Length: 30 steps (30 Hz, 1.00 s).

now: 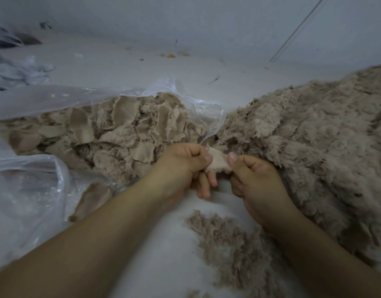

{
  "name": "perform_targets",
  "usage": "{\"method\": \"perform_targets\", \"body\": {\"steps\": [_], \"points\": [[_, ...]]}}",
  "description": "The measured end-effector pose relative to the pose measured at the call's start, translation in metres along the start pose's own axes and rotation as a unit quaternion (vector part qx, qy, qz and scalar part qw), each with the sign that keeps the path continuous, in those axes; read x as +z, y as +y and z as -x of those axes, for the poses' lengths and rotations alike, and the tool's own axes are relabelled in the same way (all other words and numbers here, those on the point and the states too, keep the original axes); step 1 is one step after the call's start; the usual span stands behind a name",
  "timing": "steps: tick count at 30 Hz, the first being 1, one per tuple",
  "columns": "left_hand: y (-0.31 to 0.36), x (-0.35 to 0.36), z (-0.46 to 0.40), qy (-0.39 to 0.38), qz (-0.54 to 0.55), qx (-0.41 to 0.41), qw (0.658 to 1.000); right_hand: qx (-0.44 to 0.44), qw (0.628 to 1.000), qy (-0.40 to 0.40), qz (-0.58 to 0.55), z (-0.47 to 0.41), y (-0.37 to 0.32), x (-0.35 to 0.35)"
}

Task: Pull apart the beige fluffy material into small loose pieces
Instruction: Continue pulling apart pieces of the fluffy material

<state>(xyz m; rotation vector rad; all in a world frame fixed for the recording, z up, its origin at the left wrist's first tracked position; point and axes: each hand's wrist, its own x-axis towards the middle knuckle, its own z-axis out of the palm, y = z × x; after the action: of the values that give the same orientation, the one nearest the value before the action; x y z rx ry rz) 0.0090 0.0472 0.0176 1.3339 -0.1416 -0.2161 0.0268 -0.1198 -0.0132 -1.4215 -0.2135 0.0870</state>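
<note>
Hands pinching one beige scrap between two heaps

Left hand [183,166] and right hand [255,181] each grip an end of the small fluffy piece [217,161], between the bagged material [120,130] and the loose pile [310,134].

Dim, cool, even light with only soft shadows. Faint glare streaks the crinkled clear plastic bag [56,97]. Beyond the bag the picture softens, and wide-angle distortion bends the edges.
</note>
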Motion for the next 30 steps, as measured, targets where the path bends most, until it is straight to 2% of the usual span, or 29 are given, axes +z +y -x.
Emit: {"method": "perform_targets", "body": {"steps": [2,4,6,7,8,10,11,14,16,18,20,23,25,28,30], "points": [[-0.001,0.002,0.0,0.007,-0.023,0.041,0.999,0.002,1.0,0.0,-0.02,-0.001,0.001,0.0],[-0.002,0.002,0.0,0.056,-0.065,0.096,0.992,0.006,0.999,-0.001,-0.053,-0.002,0.001,0.0],[0.0,-0.003,0.001,0.136,-0.17,0.183,0.959,0.008,0.998,-0.009,-0.063,-0.003,0.001,0.0],[0.001,-0.007,0.002,0.18,-0.25,0.234,0.922,0.007,0.998,-0.013,-0.054,-0.003,0.002,-0.001],[0.004,-0.012,0.003,0.223,-0.344,0.274,0.87,0.006,0.999,-0.016,-0.041,-0.003,0.002,-0.001],[0.012,-0.021,0.005,0.289,-0.497,0.302,0.761,0.008,1.0,-0.021,-0.021,-0.003,0.003,-0.003],[0.017,-0.025,0.007,0.315,-0.539,0.297,0.723,0.008,1.0,-0.024,-0.018,-0.003,0.004,-0.003],[0.024,-0.039,0.005,0.368,-0.651,0.22,0.626,0.005,0.999,-0.04,-0.02,-0.002,0.004,-0.004],[0.024,-0.046,0.003,0.351,-0.746,0.108,0.555,0.004,0.999,-0.04,-0.019,-0.002,0.004,-0.005],[0.025,-0.048,0.003,0.323,-0.791,0.042,0.519,0.01,0.999,-0.033,-0.012,-0.003,0.005,-0.005],[0.025,-0.045,0.005,0.315,-0.8,0.044,0.508,0.018,0.999,-0.029,-0.007,-0.003,0.005,-0.005],[0.027,-0.038,0.006,0.341,-0.755,0.117,0.547,0.022,0.999,-0.028,-0.001,-0.004,0.005,-0.005],[0.03,-0.035,0.006,0.359,-0.725,0.188,0.557,0.022,0.999,-0.03,-0.002,-0.004,0.005,-0.005],[0.027,-0.032,0.006,0.324,-0.704,0.26,0.576,0.021,0.999,-0.027,-0.01,-0.003,0.004,-0.004],[0.02,-0.03,0.003,0.263,-0.72,0.255,0.59,0.022,0.999,-0.026,-0.013,-0.003,0.004,-0.003]]}}
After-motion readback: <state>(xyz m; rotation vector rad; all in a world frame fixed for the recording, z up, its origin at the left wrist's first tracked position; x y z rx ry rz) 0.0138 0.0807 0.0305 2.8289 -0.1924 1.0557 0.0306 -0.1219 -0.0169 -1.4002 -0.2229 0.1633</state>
